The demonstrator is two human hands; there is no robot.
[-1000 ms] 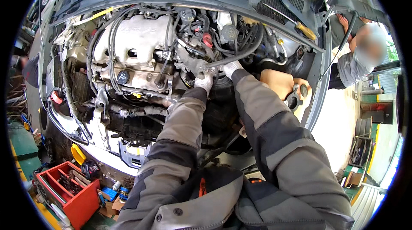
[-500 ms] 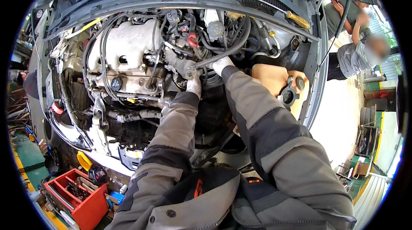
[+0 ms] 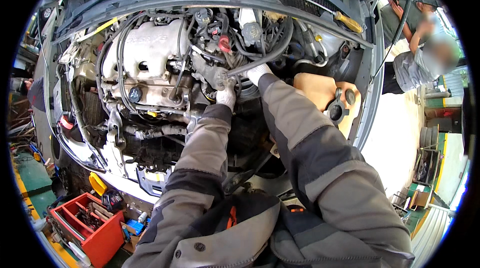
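Both my hands, in whitish gloves, reach into an open engine bay. My left hand [image 3: 226,95] is closed against the lower side of a grey metal housing [image 3: 212,75]; its fingertips and whatever they grip are hidden. Just right of it, my right hand [image 3: 258,73] reaches in beneath a thick black hose [image 3: 272,55], its fingers out of sight behind the hose and nearby parts. A ribbed round pulley [image 3: 247,92] lies between the two hands. Left of them is the silver intake manifold [image 3: 147,48], with a black oil cap [image 3: 135,94] below it.
A tan fluid tank [image 3: 315,88] with a black open-topped neck stands beside my right forearm. A screwdriver [image 3: 347,21] rests on the cowl. On the floor at lower left sits a red toolbox [image 3: 102,240]. A person [image 3: 415,68] stands beyond the right fender.
My two hands stay almost where they were, with only a slight shift of the left wrist. The person at the right has moved their arms a little.
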